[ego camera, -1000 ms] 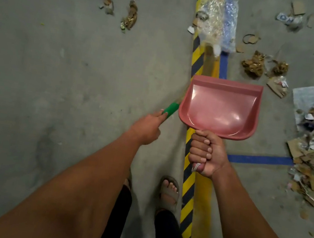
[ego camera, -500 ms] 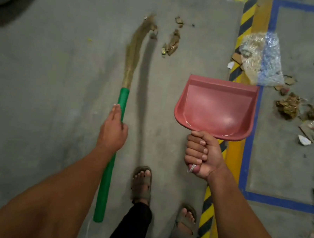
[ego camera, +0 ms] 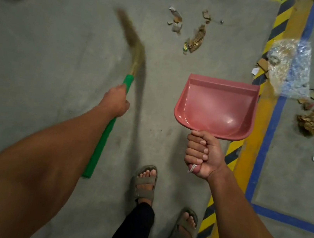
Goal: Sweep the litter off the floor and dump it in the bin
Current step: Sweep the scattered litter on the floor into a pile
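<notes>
The left hand (ego camera: 115, 102) grips a broom (ego camera: 112, 112); the right hand (ego camera: 202, 154) grips a dustpan (ego camera: 217, 105), with scraps (ego camera: 196, 39) on the floor ahead.

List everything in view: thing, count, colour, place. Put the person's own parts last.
broom: one, green handle, straw bristles blurred, left of centre over the floor
dustpan: one, pink, empty, held centre-right above the floor
small litter cluster: one, brown and white scraps, floor at top centre
plastic wrap: one, clear, on the striped line at right
cardboard and paper scraps: many, brown and white, floor at right
hazard stripe: one, yellow and black, running top to bottom at right
blue tape: one outline, right of the stripe
sandalled feet: two, bottom centre
left hand: grips the broom handle
right hand: grips the dustpan handle
</notes>
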Demonstrator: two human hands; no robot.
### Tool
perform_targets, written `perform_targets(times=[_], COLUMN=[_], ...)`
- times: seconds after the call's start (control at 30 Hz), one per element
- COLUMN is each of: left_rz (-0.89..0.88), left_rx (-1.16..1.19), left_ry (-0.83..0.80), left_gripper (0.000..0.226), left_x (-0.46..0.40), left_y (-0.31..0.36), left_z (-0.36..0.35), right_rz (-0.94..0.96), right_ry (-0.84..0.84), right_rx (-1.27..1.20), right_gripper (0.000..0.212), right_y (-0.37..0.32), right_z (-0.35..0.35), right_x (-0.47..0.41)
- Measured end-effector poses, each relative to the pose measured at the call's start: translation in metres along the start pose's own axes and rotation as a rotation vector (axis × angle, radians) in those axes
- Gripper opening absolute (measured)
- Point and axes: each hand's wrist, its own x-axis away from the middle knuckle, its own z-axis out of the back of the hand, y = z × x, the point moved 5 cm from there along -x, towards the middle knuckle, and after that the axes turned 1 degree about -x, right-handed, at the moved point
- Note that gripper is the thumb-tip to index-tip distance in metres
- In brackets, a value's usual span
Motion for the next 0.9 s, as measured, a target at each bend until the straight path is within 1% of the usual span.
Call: perform_targets(times=[0.13,0.2,0.3,0.4,0.5,0.6,0.7,0.83,0.9], left_rz=[-0.312,-0.443,-0.545,-0.569,-0.524,-0.320,-0.141,0.032,0.025], left_rx=[-0.062,-0.105,-0.145,-0.120,-0.076,-0.031,0.018,0.014,-0.040], left_ry=[-0.107,-0.116,-0.050,0.060,0.148,0.178,0.194,0.105,0.046], left_gripper=[0.075,0.078,0.077,0.076,0.079,0.077,0.067,0.049,0.045], left_x=[-0.007,-0.004,0.007,0.012,0.010,0.001,-0.016,-0.034,-0.040], left_y=[0.033,0.050,0.063,0.063,0.058,0.065,0.086,0.139,0.173], left_z=[-0.009,-0.009,-0.002,0.010,0.020,0.027,0.028,0.024,0.018], right_rz=[0.016,0.034,0.071,0.114,0.125,0.117,0.107,0.104,0.116], right_ry=[0.054,0.067,0.042,0.010,-0.034,-0.062,-0.057,-0.061,-0.045], right_rx=[0.004,0.001,-0.002,-0.005,-0.004,-0.023,-0.045,-0.071,-0.088], right_gripper=[0.041,0.042,0.041,0.039,0.040,0.041,0.040,0.041,0.041], right_y=[-0.009,-0.019,-0.035,-0.050,-0.061,-0.069,-0.076,-0.092,-0.105], right_z=[-0.003,-0.006,-0.016,-0.023,-0.023,-0.014,0.001,0.024,0.037], right_x=[0.003,0.008,0.014,0.022,0.027,0.033,0.041,0.061,0.074])
